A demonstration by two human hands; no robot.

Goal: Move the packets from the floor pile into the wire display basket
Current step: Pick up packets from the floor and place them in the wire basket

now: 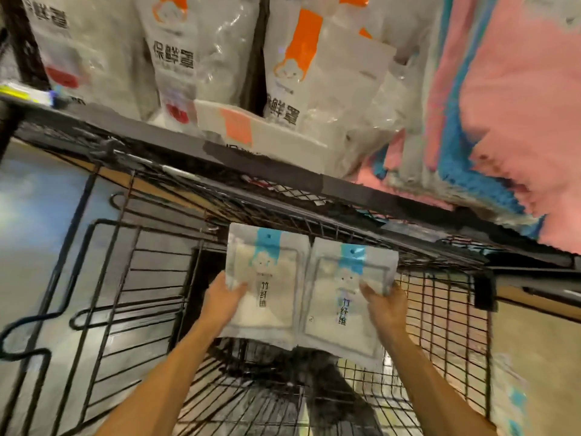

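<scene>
We see a black wire display basket (pixel 440 325) below a dark shelf (pixel 283 158) crowded with orange-labelled white packets (pixel 314 73) and pink cloths (pixel 518 105). Over the basket we see two blue-labelled packets side by side, upright, long axes vertical, blue tabs upward. The left hand (pixel 224 298) grips the left packet (pixel 267 278); the right hand (pixel 385 305) grips the right packet (pixel 345 297), fingers clamped on the edges. Motion blurs the print.

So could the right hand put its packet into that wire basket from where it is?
Probably yes. The right hand grips a blue-topped packet just above the open basket, and nothing lies between them. The shelf above sits close, so there's little headroom. The left hand holds another packet alongside.
</scene>
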